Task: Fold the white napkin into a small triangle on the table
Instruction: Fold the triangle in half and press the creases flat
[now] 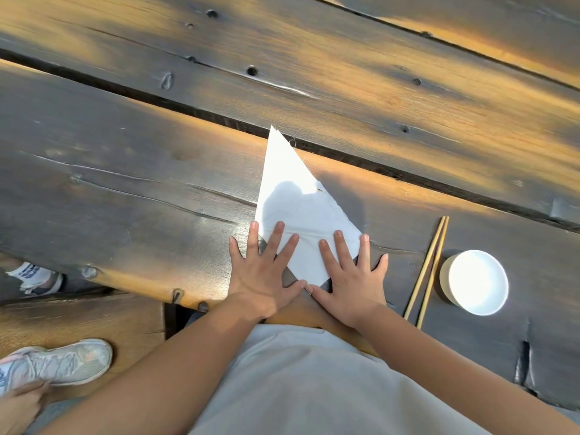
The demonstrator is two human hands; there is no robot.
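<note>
On the dark plank table (pixel 125 183), bare toward its far edge, the white napkin (pixel 292 189) lies as a tall triangle near the near edge, both flat, spread hands, left (pixel 263 271) and right (pixel 351 277), pressing its base, with chopsticks (pixel 428 268) and a white bowl (pixel 475 282) rightward.

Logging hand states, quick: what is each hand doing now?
Left hand: open, fingers spread, pressing the white triangular cloth napkin.
Right hand: open, flat on the napkin.

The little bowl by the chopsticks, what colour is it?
White, seen in the head view: the bowl.
</note>
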